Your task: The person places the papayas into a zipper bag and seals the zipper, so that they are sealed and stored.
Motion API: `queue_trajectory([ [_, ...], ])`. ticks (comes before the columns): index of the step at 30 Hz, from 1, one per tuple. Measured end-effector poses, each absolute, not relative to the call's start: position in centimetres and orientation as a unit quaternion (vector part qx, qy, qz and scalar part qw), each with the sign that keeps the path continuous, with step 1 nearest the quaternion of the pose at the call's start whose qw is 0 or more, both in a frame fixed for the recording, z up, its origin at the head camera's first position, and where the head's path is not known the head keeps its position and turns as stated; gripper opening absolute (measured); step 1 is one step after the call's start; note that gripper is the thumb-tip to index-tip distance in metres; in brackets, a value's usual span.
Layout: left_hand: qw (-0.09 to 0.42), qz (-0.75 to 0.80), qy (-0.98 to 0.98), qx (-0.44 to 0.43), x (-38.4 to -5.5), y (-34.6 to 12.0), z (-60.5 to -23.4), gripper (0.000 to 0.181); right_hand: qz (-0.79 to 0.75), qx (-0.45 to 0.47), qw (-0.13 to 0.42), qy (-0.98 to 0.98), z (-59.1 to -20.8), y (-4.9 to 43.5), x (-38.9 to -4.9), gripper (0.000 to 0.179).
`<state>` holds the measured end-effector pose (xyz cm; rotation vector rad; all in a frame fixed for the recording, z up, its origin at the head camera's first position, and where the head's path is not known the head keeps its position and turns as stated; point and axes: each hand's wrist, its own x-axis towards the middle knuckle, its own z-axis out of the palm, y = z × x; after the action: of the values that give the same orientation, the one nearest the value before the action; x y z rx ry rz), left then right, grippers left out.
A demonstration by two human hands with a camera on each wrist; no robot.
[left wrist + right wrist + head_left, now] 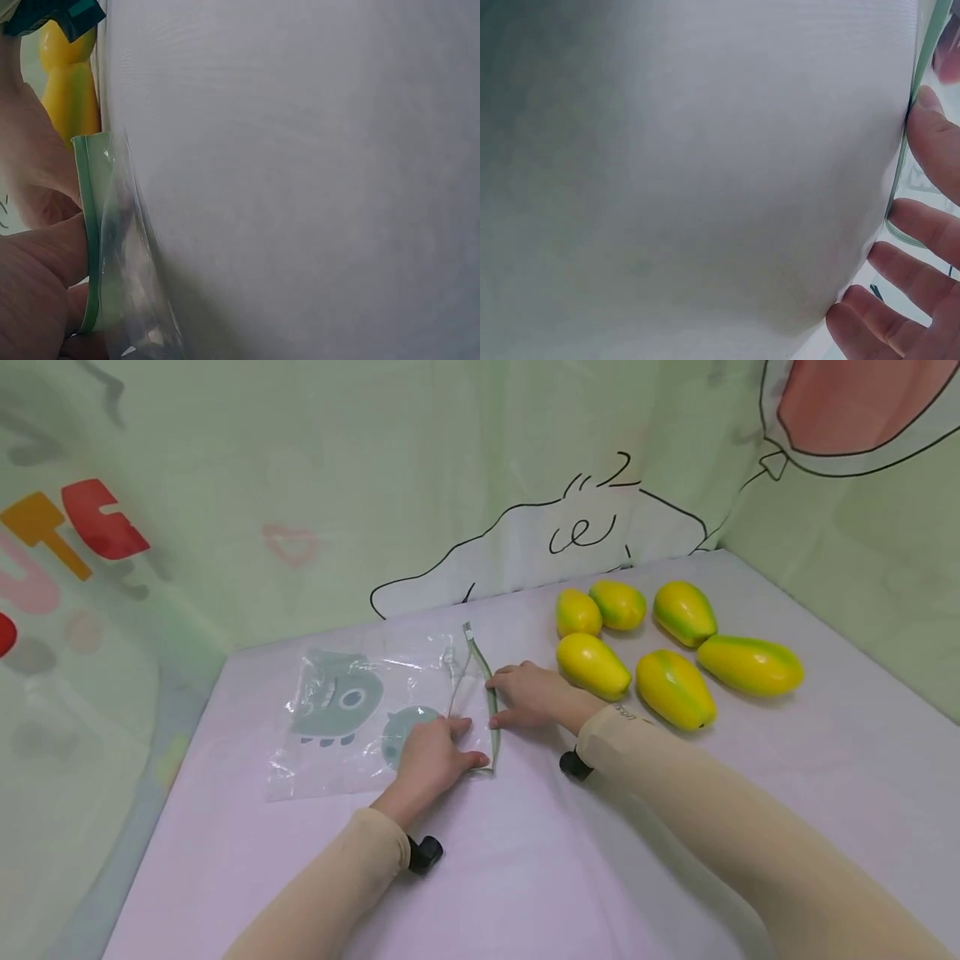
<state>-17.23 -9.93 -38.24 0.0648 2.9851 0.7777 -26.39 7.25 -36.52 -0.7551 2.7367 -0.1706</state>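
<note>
A clear zip bag [341, 752] with green cartoon prints lies flat, its mouth to the right and gaping slightly. My left hand [431, 760] holds the bag at the near part of the mouth, thumb and forefinger spread along it. Close up in the left wrist view, the thumb meets the green zip strip [88, 202]; the other fingers are partly hidden. Across the mouth, my right hand [532, 693] touches the strip's outer edge with thumb and fingertips. In the right wrist view its fingers [911, 274] are spread and fairly straight, the thumb against the strip.
Several yellow-green mangoes lie to the right of the bag; the nearest is a mango [592, 666] just beyond my right hand. The pale tablecloth [517, 868] reaches a printed curtain [315, 485] at the back and sides. Black wrist cameras [426, 855] sit under both cuffs.
</note>
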Motion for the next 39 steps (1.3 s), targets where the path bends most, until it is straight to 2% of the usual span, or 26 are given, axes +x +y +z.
queue_trajectory([
  [10,0.016,0.261,0.964,0.041,-17.1,-10.3,-38.0,0.051,-0.054,-0.269,0.145,0.951,-36.1,7.1,-26.4,0.069],
  [26,0.025,0.268,0.963,0.032,-17.2,-10.0,-38.1,0.05,-0.077,-0.273,0.156,0.946,-36.1,7.8,-26.6,0.069],
  [33,0.034,0.27,0.962,0.022,-17.1,-10.2,-37.7,0.051,-0.134,-0.292,0.145,0.936,-34.1,9.0,-26.6,0.067],
  [39,0.042,0.281,0.959,0.02,-17.1,-10.3,-37.8,0.053,-0.177,-0.273,0.135,0.936,-30.5,13.1,-26.0,0.059],
])
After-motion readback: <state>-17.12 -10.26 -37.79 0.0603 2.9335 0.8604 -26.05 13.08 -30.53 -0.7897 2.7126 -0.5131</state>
